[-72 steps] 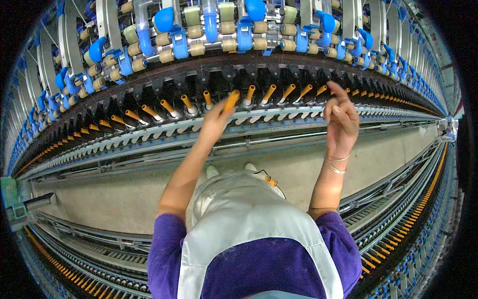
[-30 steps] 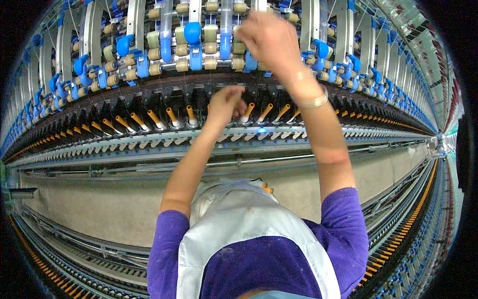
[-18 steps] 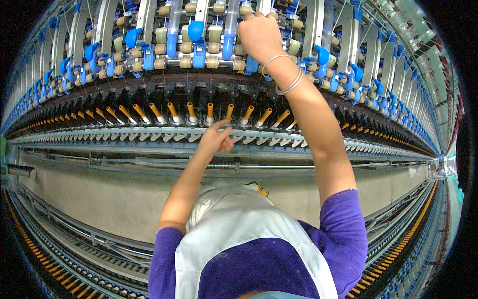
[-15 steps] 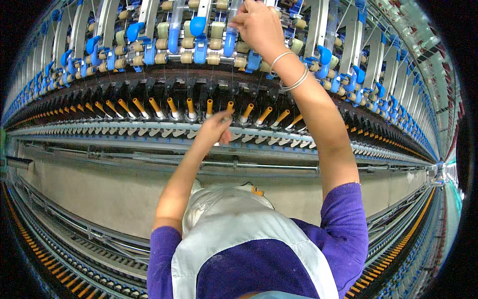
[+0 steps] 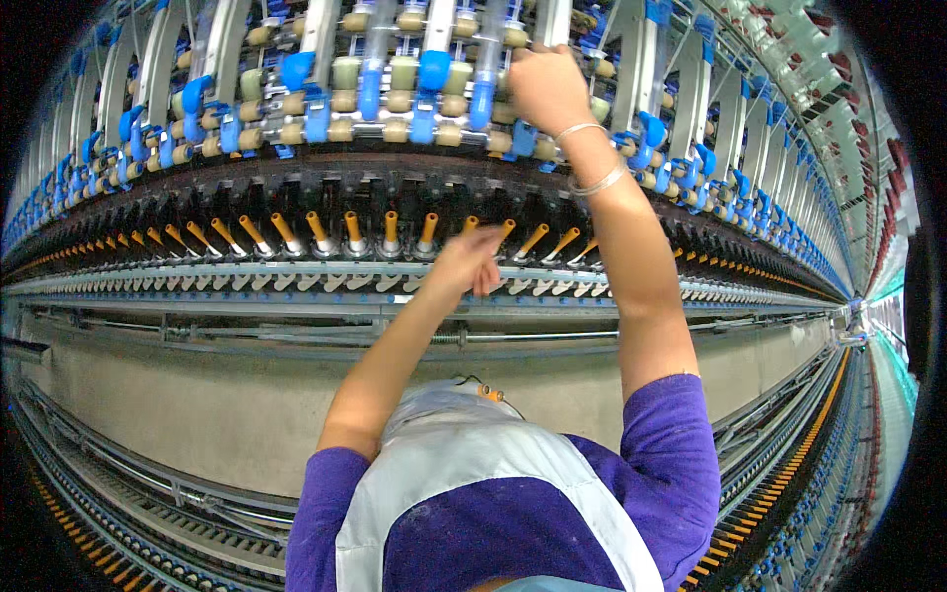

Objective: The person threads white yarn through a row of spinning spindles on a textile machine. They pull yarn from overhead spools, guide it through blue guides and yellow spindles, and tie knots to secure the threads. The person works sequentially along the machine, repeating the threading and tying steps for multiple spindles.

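A spinning machine spans the view, with a row of orange bobbin tubes [image 5: 391, 227] upright on its spindles. My left hand [image 5: 469, 261] is at this row, its fingertips close to the top of one tube [image 5: 507, 228]. Its fingers are apart and slightly blurred, and I make out nothing in them. Higher up, my right hand [image 5: 548, 91] is closed with curled fingers at the beige rollers [image 5: 451, 105], right of a clear pipe with a blue end [image 5: 481, 104]. The back of that hand hides its fingertips and anything they hold.
Blue levers [image 5: 434, 71] and metal arms line the upper machine. A pale rail [image 5: 326, 268] runs below the spindles. Behind my body lies a concrete floor [image 5: 227, 395], with another machine's orange tubes [image 5: 779, 493] at the lower right. An orange item [image 5: 490, 393] shows by my white apron.
The machine has shifted rightward and downward in the picture, and both hands with it. My right hand's fingers look more curled. My left hand stays beside the tubes.
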The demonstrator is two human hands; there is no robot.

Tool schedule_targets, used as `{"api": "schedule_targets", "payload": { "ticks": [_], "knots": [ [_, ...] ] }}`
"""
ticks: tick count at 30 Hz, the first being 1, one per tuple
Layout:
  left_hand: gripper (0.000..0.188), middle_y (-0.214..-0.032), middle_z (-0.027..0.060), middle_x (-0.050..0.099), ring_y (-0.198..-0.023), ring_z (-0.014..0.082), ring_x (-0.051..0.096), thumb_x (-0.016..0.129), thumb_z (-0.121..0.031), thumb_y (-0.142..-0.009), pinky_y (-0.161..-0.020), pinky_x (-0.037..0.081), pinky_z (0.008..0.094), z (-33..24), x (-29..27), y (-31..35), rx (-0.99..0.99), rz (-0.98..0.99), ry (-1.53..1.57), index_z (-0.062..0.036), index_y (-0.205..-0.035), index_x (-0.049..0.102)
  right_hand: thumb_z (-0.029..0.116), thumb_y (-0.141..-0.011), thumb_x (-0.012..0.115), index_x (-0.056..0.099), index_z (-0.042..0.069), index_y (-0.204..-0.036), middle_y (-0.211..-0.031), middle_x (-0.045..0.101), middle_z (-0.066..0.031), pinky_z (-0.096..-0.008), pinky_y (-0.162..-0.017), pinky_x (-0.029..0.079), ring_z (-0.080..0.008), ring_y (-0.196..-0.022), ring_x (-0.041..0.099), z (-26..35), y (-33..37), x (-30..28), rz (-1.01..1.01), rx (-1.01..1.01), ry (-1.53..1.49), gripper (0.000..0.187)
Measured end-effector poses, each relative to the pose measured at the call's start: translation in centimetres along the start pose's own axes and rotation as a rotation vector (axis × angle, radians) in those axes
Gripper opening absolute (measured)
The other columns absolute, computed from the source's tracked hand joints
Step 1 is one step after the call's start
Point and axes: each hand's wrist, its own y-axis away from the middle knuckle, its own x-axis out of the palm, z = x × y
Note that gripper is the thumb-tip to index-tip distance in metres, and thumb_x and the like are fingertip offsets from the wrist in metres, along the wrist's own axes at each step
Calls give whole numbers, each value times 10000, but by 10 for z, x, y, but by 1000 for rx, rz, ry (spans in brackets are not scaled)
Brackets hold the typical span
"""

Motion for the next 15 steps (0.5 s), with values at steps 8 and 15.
{"api": "schedule_targets", "payload": {
  "ticks": [8, 15],
  "knots": [
    [229, -767, 140, 686, -742, 309, 671, 609, -215, -862, -610, 543, 424, 131, -235, 210, 89, -213, -1616, -13, -799, 697, 204, -823, 592, 663, 61, -949, -998, 671, -140, -393, -774, 526, -283, -919, 648, 74, -29, -112, -128, -84, -476, 204],
    [209, -941, 193, 679, -865, 350, 659, 667, -158, -737, -735, 537, 446, 179, -382, 371, -542, -1128, -806, -36, -902, 706, 287, -838, 616, 620, 50, -1083, -1045, 657, -156, -422, -821, 510, -301, -965, 631, 277, -81, -105, 143, -456, -742, 341]
  ]
}}
